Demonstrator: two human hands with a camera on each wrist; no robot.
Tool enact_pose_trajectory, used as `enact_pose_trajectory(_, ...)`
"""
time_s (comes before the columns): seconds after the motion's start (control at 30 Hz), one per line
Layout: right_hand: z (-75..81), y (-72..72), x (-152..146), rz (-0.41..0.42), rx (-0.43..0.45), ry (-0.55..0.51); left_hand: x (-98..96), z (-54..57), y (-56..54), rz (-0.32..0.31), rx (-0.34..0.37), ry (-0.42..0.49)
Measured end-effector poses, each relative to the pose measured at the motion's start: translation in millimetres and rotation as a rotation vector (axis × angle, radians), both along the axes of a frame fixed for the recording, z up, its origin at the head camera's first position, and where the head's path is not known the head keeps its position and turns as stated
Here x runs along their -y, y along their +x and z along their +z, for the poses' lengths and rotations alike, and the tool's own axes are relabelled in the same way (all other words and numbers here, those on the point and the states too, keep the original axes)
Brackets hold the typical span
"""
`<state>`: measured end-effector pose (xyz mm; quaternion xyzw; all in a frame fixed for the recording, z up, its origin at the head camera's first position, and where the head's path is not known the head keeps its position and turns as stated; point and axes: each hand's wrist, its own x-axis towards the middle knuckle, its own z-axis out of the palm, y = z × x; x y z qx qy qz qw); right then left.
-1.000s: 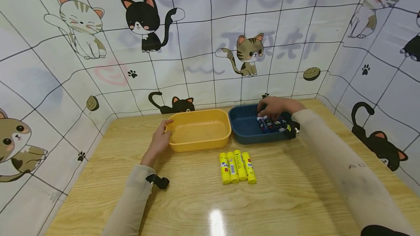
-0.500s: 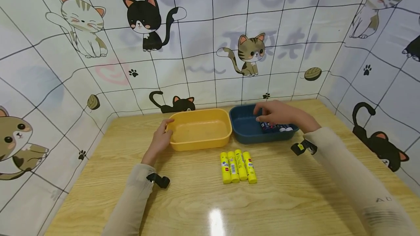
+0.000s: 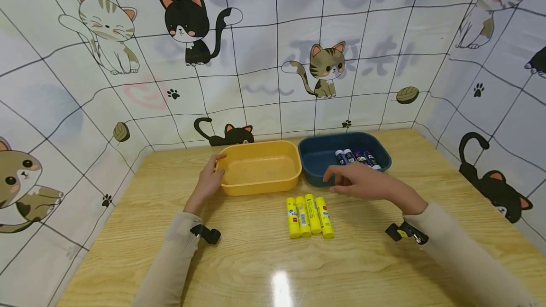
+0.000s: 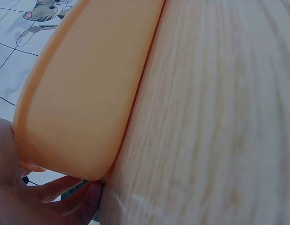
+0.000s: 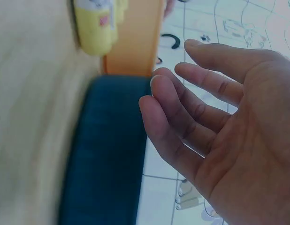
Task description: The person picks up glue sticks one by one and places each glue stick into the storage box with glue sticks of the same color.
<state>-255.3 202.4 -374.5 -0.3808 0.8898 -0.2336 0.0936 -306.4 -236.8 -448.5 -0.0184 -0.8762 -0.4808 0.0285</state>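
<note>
Four sticks point(image 3: 313, 214), side by side

They lie on the table point(image 3: 239, 245). From them, the right hand point(image 3: 362, 181) hangs at 2 o'clock, fingertips apart, holding nothing. At 1 is the blue box point(image 3: 317, 156) of dark tubes point(image 3: 361, 158). At 10, the left hand point(image 3: 209, 180) grips the yellow box point(image 3: 258, 187) by one end. Sticks may roll, so a soft pinch seems best, with the box held still.
</note>
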Motion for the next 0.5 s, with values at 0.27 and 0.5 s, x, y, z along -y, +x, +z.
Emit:
enact_pose_trajectory(0.27, -18.1, 14.3, 5, -0.008, 0.043, 0.026, 0.1, 0.5, -0.3, -0.001, 0.004, -0.003)
enact_pose_trajectory(0.5, -29.1, 17.1, 7, -0.001, 0.1, 0.036, 0.8, -0.4, 0.7, -0.003, 0.003, -0.004)
